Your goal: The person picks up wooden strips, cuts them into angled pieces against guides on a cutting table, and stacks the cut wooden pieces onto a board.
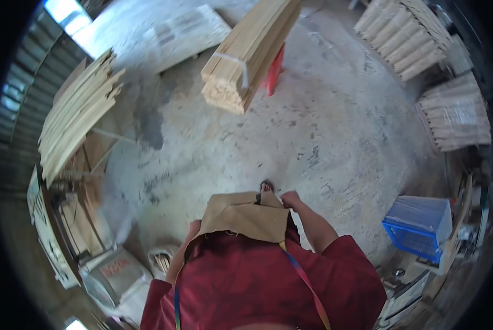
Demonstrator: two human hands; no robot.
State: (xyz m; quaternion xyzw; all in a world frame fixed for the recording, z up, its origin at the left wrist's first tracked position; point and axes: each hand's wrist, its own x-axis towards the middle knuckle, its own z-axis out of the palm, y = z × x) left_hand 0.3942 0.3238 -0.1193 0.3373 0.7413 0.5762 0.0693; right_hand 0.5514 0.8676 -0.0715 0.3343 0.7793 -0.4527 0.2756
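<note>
My right hand (291,199) hangs beside the right edge of the brown apron (241,220), its fingers curled in, with nothing showing in them. Most of my left hand (194,226) is hidden at the apron's left edge, so its fingers cannot be made out. One foot in a dark sandal (266,186) shows on the floor beyond the apron. Farther ahead, a long bundle of wooden strips (249,52), bound with a pale band, rests raised off the floor on a red support (274,69).
Long wooden strips (78,118) lie stacked on a rack at left. A white sack (116,276) stands at lower left. To the right are a blue crate (414,236) and wrapped wood bundles (456,113). A pale flat board (188,36) lies at the back.
</note>
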